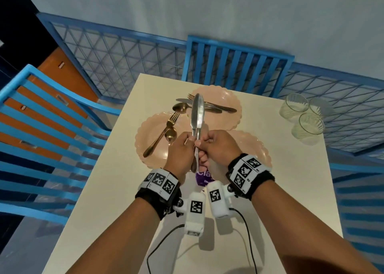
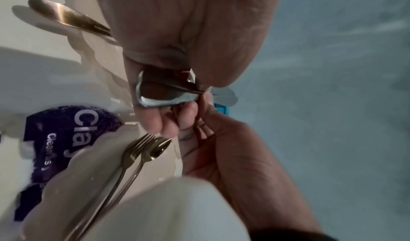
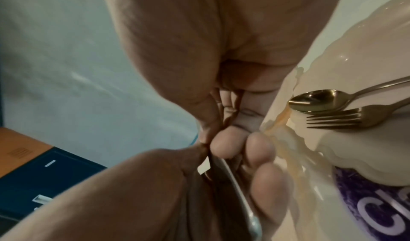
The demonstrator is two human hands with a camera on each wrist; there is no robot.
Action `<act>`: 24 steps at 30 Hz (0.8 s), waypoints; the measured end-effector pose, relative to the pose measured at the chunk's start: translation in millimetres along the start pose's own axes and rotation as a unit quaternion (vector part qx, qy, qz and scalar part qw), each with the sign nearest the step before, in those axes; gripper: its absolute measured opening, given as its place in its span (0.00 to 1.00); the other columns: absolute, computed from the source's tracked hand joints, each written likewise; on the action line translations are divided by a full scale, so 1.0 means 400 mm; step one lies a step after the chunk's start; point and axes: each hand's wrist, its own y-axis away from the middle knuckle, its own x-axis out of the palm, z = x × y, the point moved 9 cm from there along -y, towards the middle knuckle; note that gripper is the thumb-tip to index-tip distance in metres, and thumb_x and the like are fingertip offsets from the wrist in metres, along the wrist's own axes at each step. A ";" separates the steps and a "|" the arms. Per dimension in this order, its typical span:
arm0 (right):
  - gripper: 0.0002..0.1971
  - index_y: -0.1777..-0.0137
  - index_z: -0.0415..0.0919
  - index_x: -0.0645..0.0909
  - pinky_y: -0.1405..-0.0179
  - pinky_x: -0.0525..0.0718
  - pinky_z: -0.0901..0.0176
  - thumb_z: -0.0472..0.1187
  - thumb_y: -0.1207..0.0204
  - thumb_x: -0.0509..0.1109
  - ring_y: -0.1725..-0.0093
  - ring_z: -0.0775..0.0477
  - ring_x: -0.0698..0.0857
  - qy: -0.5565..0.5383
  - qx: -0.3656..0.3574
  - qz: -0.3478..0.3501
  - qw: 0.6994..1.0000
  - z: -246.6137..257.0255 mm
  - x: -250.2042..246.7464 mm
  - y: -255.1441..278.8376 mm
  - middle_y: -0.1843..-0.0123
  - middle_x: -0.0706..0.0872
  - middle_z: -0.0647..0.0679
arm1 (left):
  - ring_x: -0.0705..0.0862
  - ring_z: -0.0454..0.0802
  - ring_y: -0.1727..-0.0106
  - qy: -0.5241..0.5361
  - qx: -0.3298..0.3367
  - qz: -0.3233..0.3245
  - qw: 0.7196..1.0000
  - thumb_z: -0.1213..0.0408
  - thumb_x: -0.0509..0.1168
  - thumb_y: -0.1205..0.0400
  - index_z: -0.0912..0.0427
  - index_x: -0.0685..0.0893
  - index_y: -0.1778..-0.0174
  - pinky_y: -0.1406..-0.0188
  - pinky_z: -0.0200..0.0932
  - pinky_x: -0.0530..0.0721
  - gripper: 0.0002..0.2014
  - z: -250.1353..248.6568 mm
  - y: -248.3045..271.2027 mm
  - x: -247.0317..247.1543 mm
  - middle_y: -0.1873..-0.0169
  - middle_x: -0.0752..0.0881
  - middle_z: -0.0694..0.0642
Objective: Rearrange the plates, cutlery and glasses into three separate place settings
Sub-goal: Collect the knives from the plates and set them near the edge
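Both hands hold one silver knife (image 1: pixel 197 111) upright over the table, blade pointing away from me. My left hand (image 1: pixel 184 147) grips the handle from the left, and my right hand (image 1: pixel 209 144) curls round it from the right. The left wrist view shows the knife's handle end (image 2: pixel 166 90) between the fingers. Three pink scalloped plates overlap below: a left plate (image 1: pixel 151 126) carrying a gold fork (image 1: pixel 164 132) and spoon (image 1: pixel 170 132), a far plate (image 1: pixel 226 95) with more cutlery (image 1: pixel 209 107), and a right plate (image 1: pixel 257 149). Three glasses (image 1: pixel 301 115) cluster at the far right.
A purple packet (image 1: pixel 202 179) lies on the cream table (image 1: pixel 116 180) under my wrists, partly beneath a plate. Blue slatted chairs stand at the left (image 1: pixel 41 138) and at the far end (image 1: pixel 236 65). A blue mesh railing (image 1: pixel 124 55) runs behind the table.
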 end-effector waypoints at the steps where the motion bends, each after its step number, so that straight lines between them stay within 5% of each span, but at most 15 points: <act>1: 0.09 0.51 0.31 0.85 0.66 0.89 0.49 0.39 0.18 0.73 0.74 0.45 0.84 0.009 0.005 0.002 1.000 -0.005 0.002 -0.004 0.72 0.87 0.42 | 0.82 0.57 0.72 0.017 -0.007 0.005 1.000 0.59 0.52 0.09 0.56 0.78 0.53 0.70 0.52 0.84 0.12 0.004 0.004 0.005 0.72 0.79 0.64; 4: 0.06 0.54 0.34 0.83 0.72 0.85 0.57 0.37 0.19 0.74 0.78 0.48 0.84 0.044 -0.015 0.004 0.999 -0.003 0.008 -0.023 0.72 0.88 0.43 | 0.78 0.52 0.78 0.002 0.003 -0.013 1.000 0.60 0.49 0.08 0.58 0.78 0.53 0.77 0.40 0.70 0.14 0.006 0.008 0.004 0.75 0.79 0.59; 8: 0.06 0.60 0.42 0.86 0.67 0.82 0.66 0.35 0.21 0.74 0.73 0.59 0.85 0.143 -0.064 -0.005 0.988 0.026 0.011 -0.050 0.69 0.88 0.51 | 0.73 0.48 0.79 -0.053 0.044 -0.076 0.995 0.53 0.50 0.08 0.56 0.79 0.57 0.80 0.38 0.67 0.18 0.001 -0.021 -0.031 0.69 0.82 0.60; 12: 0.10 0.63 0.43 0.88 0.62 0.86 0.56 0.35 0.21 0.70 0.63 0.50 0.88 0.190 -0.073 -0.092 0.975 0.060 -0.078 -0.106 0.63 0.91 0.50 | 0.72 0.47 0.75 -0.081 0.045 -0.097 0.991 0.52 0.51 0.08 0.59 0.81 0.54 0.76 0.42 0.66 0.19 -0.005 -0.053 -0.062 0.71 0.78 0.53; 15: 0.09 0.59 0.44 0.89 0.57 0.91 0.54 0.35 0.20 0.69 0.60 0.46 0.90 0.219 -0.058 -0.147 0.963 0.086 -0.157 -0.194 0.58 0.91 0.48 | 0.73 0.45 0.79 -0.048 0.020 -0.113 0.992 0.52 0.51 0.07 0.61 0.79 0.54 0.82 0.36 0.70 0.20 -0.011 -0.076 -0.084 0.74 0.77 0.53; 20: 0.09 0.55 0.41 0.90 0.45 0.88 0.48 0.34 0.20 0.68 0.52 0.41 0.88 0.363 -0.068 -0.130 0.920 0.117 -0.160 -0.363 0.55 0.91 0.43 | 0.70 0.41 0.88 -0.019 0.012 -0.117 0.993 0.52 0.50 0.07 0.61 0.75 0.58 0.89 0.32 0.67 0.20 -0.025 -0.138 -0.086 0.77 0.74 0.54; 24: 0.07 0.54 0.42 0.89 0.50 0.85 0.52 0.36 0.20 0.69 0.54 0.41 0.86 0.468 -0.097 -0.110 0.871 0.101 -0.114 -0.472 0.55 0.89 0.43 | 0.71 0.42 0.84 -0.022 0.008 -0.099 0.995 0.49 0.52 0.08 0.60 0.75 0.60 0.84 0.34 0.67 0.21 -0.007 -0.185 -0.085 0.76 0.75 0.53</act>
